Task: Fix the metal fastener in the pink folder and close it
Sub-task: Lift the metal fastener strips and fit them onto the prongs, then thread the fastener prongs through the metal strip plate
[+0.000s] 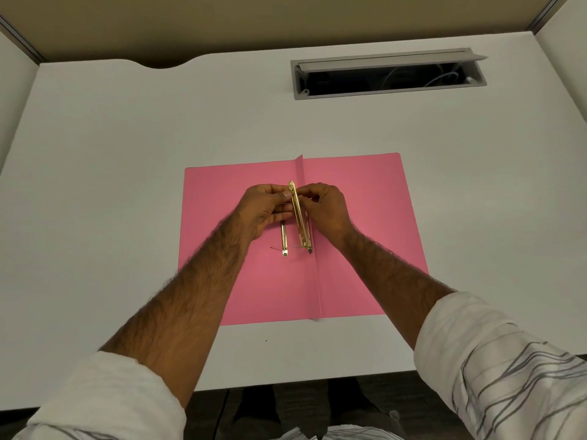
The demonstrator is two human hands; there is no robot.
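Nearest the camera: two rolled-up white sleeves with thin grey wavy lines, left sleeve [104, 398] and right sleeve [502, 360], bare forearms reaching forward over the near edge of a white desk [95, 185]. Dark floor shows below the desk edge.

Next, pink folder [359, 242] lies open and flat on the desk, centred in front of the person, spine crease running near-to-far down the middle, far end of the crease slightly raised.

On the folder, just left of the crease, a gold metal strip [284, 239] lies flat, its near end with a small punched hole. A second short gold piece [309, 247] sits right at the crease; partly hidden by the held bar, can't tell how it connects.

Above these, both hands meet over the crease. Left hand [265, 208] pinches the upper part of a long gold fastener bar [298, 214] between thumb and fingers. Right hand [327, 206] grips the same bar from the other side, fingers curled in. The bar is lifted off the folder at its far end, tilted, near end down by the crease.

Far right of the desk: grey cable tray [389, 76], lid flipped open, white cables inside. Beige partition wall [254, 23] behind.
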